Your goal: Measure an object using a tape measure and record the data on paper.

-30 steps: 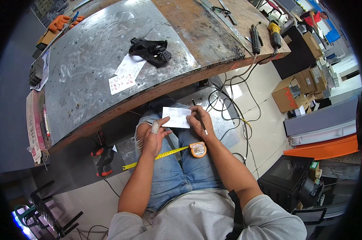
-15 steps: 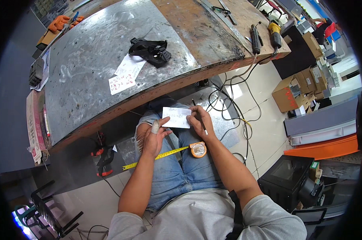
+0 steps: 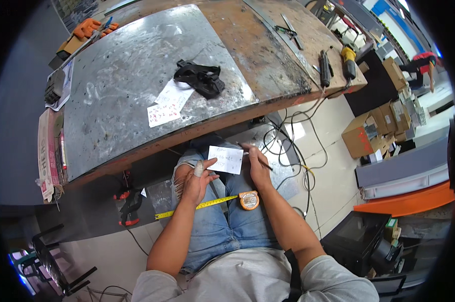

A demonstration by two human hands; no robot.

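Observation:
A white paper card (image 3: 224, 159) with handwriting on it is held over my lap. My left hand (image 3: 195, 187), its thumb wrapped in a pale bandage, pinches the card's left side while its other fingers spread below. By the card's right edge, my right hand (image 3: 259, 170) is closed around a dark pen or pencil (image 3: 268, 165); which kind I cannot tell. An orange tape measure (image 3: 249, 201) rests on my right thigh. Its yellow blade (image 3: 216, 202) is pulled out leftward across both legs and passes by my left wrist.
Ahead stands a metal-topped workbench (image 3: 116, 65) bearing a black strap harness (image 3: 201, 79), written papers (image 3: 163, 115) and a yellow power tool (image 3: 348, 62). Cables (image 3: 302, 151) hang to the floor at right, near cardboard boxes (image 3: 360, 135). A red-handled tool (image 3: 130, 209) lies at left.
The pen has turned in my right hand and now slants across it. The card has tilted slightly. The whole view has shifted a little, and a person in the far right background has moved.

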